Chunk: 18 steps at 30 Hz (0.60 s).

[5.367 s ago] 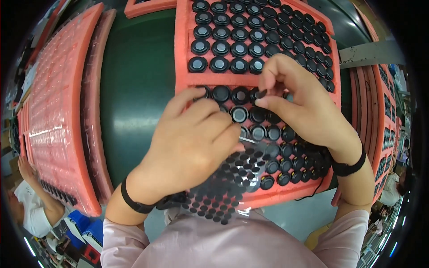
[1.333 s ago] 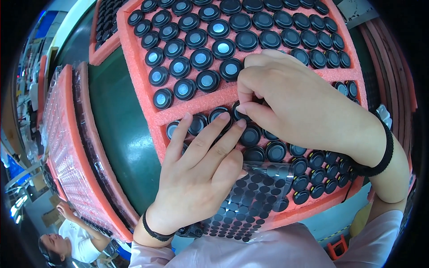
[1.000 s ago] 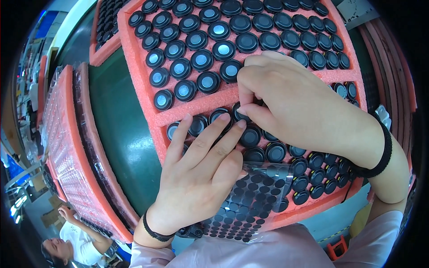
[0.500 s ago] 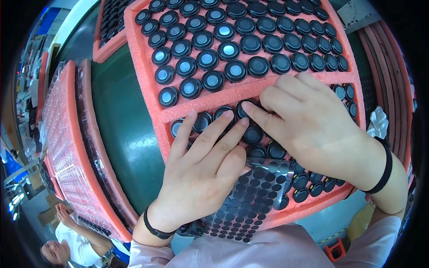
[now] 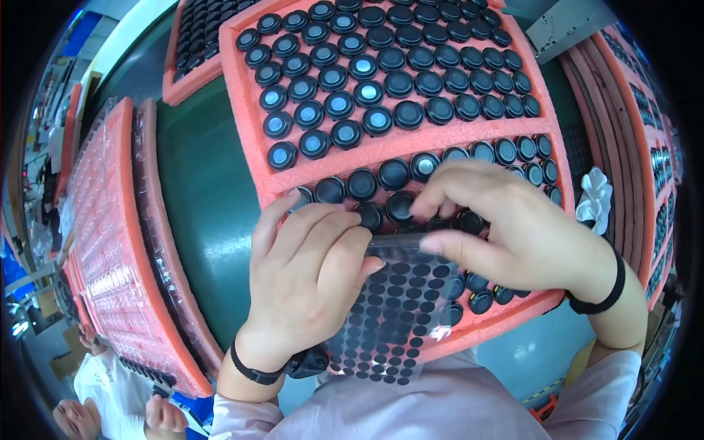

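Note:
A clear sheet with rows of round black stickers point(image 5: 396, 301) hangs over the near part of a pink foam tray point(image 5: 253, 139). My left hand point(image 5: 304, 275) grips the sheet near its upper left corner, fingers curled and thumb tip on the film. At the sheet's upper right edge is my right hand point(image 5: 506, 227), its thumb and forefinger apart with nothing visible between them. Under and around both hands sit round black parts point(image 5: 361, 184) in the tray's near section. Some parts in the far section have pale shiny round tops point(image 5: 313, 144); others are all black.
Wrapped pink trays point(image 5: 121, 242) stand on the left beside a green surface point(image 5: 198, 198). Another filled tray point(image 5: 194, 84) lies at the far left. On the right are stacked foam trays point(image 5: 616, 139) and a crumpled white piece point(image 5: 594, 198). A co-worker point(image 5: 114, 392) is at lower left.
My left fingers have drawn back from the parts and curled. My right hand has left a part near the divider and come down to the sheet's upper edge, thumb and forefinger spreading.

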Tool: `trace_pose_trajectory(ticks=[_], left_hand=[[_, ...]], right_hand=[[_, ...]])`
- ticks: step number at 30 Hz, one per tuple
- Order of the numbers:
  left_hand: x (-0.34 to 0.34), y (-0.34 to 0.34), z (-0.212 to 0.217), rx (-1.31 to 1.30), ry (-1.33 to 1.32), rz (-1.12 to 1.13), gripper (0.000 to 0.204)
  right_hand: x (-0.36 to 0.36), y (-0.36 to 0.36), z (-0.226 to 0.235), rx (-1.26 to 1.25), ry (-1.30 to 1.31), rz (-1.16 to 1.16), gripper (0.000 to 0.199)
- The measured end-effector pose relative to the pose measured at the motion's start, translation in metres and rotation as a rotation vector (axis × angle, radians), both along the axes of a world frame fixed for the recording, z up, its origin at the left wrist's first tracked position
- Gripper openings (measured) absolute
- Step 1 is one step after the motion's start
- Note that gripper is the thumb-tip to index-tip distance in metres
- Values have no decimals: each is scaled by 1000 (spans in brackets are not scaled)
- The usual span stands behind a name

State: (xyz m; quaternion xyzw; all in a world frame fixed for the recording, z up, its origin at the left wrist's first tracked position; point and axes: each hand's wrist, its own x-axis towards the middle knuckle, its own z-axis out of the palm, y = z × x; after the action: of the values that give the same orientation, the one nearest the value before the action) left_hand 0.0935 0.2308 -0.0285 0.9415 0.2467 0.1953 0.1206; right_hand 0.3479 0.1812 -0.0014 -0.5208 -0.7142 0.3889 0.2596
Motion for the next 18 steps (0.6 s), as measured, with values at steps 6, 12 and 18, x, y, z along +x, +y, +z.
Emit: trace_pose_trajectory(ticks=[6,12,18], left_hand=[[0,-9,15,150,-15,45,31],[-6,-15,13,118,-114,-16,33],[-10,-11,5,263,-131,-24,31]], right_hand=[[-21,-22,14,-82,-14,-38,28],[-36,-25,10,251,-135,-20,30],[-42,-17,16,367,-227,-14,31]])
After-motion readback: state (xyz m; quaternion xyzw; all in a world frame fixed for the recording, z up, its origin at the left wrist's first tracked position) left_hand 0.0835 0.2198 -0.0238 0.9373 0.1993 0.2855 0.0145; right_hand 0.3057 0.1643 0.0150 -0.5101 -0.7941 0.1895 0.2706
